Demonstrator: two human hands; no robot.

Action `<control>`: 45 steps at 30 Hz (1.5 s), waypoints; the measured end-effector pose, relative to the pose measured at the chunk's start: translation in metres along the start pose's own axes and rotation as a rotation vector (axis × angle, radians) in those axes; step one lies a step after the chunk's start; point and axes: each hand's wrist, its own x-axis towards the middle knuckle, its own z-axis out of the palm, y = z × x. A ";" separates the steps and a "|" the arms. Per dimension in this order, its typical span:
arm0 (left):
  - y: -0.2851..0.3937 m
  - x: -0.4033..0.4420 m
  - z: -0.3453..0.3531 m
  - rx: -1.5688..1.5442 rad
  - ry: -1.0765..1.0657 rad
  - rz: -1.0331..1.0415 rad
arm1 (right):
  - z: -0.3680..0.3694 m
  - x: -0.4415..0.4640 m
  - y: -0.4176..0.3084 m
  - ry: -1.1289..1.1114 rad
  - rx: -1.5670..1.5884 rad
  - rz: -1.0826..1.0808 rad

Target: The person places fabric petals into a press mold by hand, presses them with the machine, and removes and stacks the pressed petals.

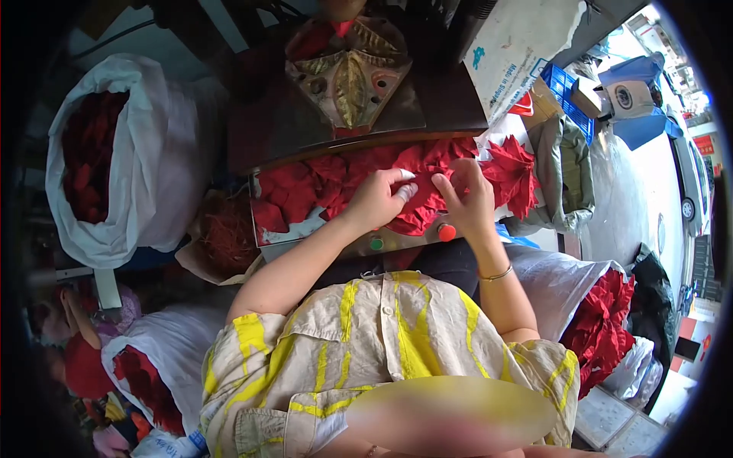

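My left hand (384,200) is over a row of red cloth petals (294,191), its thumb and forefinger drawn together on a piece of red cloth. White wrapping covers the tips of that thumb and finger. Close by on the right, my right hand (469,200) has its thumb and bent fingers apart, with red cloth beneath them; whether the fingertips touch it is hard to tell. The petals lie in a heap along a pale tray or ledge. More pointed red pieces (510,177) are bunched just right of my right hand.
Beyond the petals stands a dark machine (259,114) carrying a metal mould with leaf shapes (350,88). A green button (376,243) and a red button (447,232) sit on its front. White sacks (164,153) of red pieces flank me. A grey-green bag (561,172) stands at right.
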 end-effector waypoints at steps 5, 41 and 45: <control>0.002 -0.029 -0.013 -0.065 0.138 -0.016 | 0.027 0.003 0.013 -0.314 0.276 0.101; -0.029 -0.006 -0.018 0.134 0.363 -0.181 | 0.089 0.025 0.038 0.083 0.430 -0.085; -0.026 -0.004 -0.026 0.056 0.343 -0.251 | 0.067 0.036 0.083 0.224 0.615 0.276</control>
